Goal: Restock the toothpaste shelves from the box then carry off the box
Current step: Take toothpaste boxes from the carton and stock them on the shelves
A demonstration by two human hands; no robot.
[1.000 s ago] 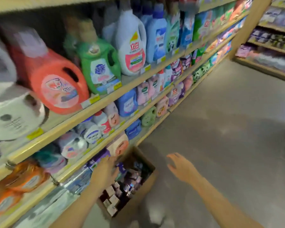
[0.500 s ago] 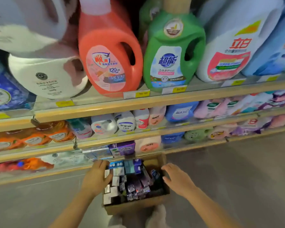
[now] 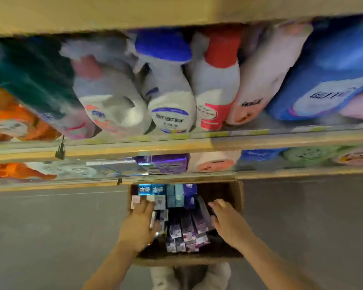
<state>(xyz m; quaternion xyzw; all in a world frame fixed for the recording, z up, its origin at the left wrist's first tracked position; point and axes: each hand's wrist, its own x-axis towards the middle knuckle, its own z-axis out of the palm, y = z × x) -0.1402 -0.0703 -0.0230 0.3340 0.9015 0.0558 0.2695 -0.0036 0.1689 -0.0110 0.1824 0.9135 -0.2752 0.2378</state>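
Note:
An open cardboard box (image 3: 237,192) stands on the floor against the bottom shelf (image 3: 281,174). It holds several toothpaste cartons: purple ones (image 3: 187,231) lying in the middle, blue ones (image 3: 151,189) and teal ones (image 3: 175,195) upright at the far end. My left hand (image 3: 137,225) reaches into the box's left side, fingers stretched over white cartons (image 3: 159,203). My right hand (image 3: 226,221) is inside the right part, fingers straight beside the purple cartons. Neither hand holds anything.
The bottom shelf above the box carries purple toothpaste packs (image 3: 165,163) and silver packs (image 3: 113,166). Detergent bottles (image 3: 170,114) crowd the shelf above, very close to my head. Grey floor (image 3: 50,227) lies on both sides. My pale trouser legs (image 3: 161,277) show below the box.
My view has dropped and closed in on the box. Both hands have moved from the box's rim down into it, onto the cartons.

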